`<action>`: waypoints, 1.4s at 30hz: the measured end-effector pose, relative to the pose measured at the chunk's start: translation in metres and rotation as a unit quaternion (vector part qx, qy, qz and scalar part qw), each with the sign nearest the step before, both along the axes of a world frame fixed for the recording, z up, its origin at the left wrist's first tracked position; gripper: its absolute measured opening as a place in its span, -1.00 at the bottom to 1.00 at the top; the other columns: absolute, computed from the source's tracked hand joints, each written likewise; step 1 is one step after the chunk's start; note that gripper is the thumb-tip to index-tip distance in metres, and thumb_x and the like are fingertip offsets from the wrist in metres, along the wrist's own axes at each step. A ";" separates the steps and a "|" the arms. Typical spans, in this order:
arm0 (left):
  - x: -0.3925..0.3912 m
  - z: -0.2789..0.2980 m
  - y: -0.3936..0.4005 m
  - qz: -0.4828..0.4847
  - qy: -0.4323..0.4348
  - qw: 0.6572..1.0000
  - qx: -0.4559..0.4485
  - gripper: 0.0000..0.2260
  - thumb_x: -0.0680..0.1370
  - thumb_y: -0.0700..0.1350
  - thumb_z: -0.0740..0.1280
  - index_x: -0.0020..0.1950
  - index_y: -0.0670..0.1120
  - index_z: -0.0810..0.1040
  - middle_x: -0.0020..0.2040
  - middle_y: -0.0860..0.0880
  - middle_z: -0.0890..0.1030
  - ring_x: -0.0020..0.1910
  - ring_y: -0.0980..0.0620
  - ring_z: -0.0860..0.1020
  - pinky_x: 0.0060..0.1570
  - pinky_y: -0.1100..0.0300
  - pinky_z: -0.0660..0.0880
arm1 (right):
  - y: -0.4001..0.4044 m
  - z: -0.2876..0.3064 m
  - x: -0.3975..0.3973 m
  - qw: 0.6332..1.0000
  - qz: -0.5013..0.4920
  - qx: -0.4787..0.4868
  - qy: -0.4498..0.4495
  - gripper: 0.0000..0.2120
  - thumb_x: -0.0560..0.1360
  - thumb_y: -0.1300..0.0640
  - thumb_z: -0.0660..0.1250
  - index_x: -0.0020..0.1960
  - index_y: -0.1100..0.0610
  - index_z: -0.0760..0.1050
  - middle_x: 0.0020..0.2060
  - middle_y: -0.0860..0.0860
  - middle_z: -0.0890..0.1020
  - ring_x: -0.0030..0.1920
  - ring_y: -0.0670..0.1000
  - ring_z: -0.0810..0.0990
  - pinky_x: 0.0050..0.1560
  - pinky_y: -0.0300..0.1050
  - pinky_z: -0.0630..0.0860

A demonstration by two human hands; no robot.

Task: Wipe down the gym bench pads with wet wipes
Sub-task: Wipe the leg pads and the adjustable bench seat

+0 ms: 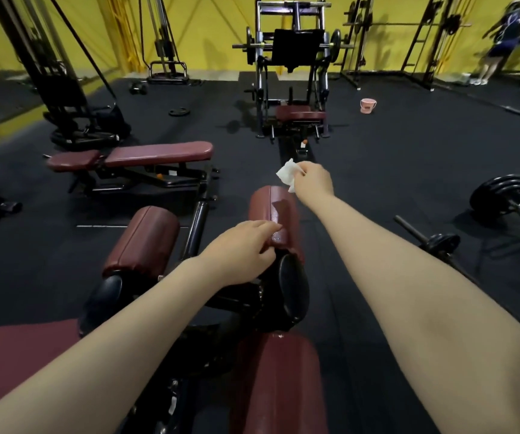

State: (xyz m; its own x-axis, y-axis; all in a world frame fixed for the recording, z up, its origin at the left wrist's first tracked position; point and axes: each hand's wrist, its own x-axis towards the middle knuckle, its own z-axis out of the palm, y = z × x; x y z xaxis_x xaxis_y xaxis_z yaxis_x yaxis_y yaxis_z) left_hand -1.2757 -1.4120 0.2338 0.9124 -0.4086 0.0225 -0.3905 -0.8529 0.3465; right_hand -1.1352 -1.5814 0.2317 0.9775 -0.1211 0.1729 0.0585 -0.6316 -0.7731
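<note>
Head view: right hand pinches the white wet wipe just above the far end of the maroon roller pad, while left hand rests loosely curled fingers on its near end.

Black rubber floor carries all equipment. Directly on it: flat bench at left, leg press at centre rear, pink bucket beside it, loose plate, loaded barbell at right.
</note>
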 end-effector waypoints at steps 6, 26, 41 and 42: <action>0.012 -0.016 -0.004 0.036 -0.007 0.999 -0.021 -0.53 0.61 -0.09 0.20 0.53 0.01 0.31 0.48 0.06 0.39 0.45 0.04 0.33 0.41 0.10 0.30 | 0.005 -0.049 0.017 0.990 0.082 -0.109 -0.020 -0.70 0.58 0.18 0.14 0.13 0.05 0.63 0.06 0.02 0.68 0.12 0.08 0.59 0.10 -0.10 0.49; 0.051 -0.022 -0.052 0.093 0.005 0.989 0.113 -0.54 0.60 -0.10 0.08 0.52 0.07 0.31 0.57 0.13 0.22 0.59 0.07 0.04 0.55 -0.01 -0.06 | -0.031 -0.084 -0.008 0.965 0.205 -0.034 -0.158 -0.69 0.55 0.34 0.23 0.20 0.14 0.62 0.15 0.01 0.66 0.18 -0.03 0.60 0.19 -0.07 0.52; 0.054 -0.030 -0.010 0.192 0.110 0.974 -0.052 -0.53 0.61 -0.18 0.08 0.51 0.06 0.36 0.52 0.19 0.31 0.57 0.16 0.07 0.56 0.08 0.03 | -0.029 -0.058 0.057 0.974 0.191 -0.084 -0.082 -0.61 0.51 0.27 0.16 0.15 -0.01 0.65 0.14 -0.02 0.67 0.17 0.07 0.59 0.21 -0.10 0.48; 0.053 -0.031 -0.013 0.185 0.105 0.975 -0.058 -0.52 0.60 -0.19 0.08 0.52 0.06 0.35 0.52 0.19 0.30 0.57 0.16 0.06 0.56 0.07 0.02 | -0.028 -0.060 0.053 0.978 0.183 -0.066 -0.071 -0.61 0.51 0.28 0.17 0.15 -0.03 0.65 0.12 -0.02 0.67 0.15 0.05 0.60 0.20 -0.12 0.48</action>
State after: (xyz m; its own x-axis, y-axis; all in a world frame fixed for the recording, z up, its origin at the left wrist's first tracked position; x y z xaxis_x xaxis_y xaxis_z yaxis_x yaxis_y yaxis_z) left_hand -1.2229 -1.4247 0.2032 0.9863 -0.0562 -0.1551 0.0272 -0.8720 0.4888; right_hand -1.0818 -1.6097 0.1717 0.9159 0.2651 0.3015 0.4010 -0.6418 -0.6537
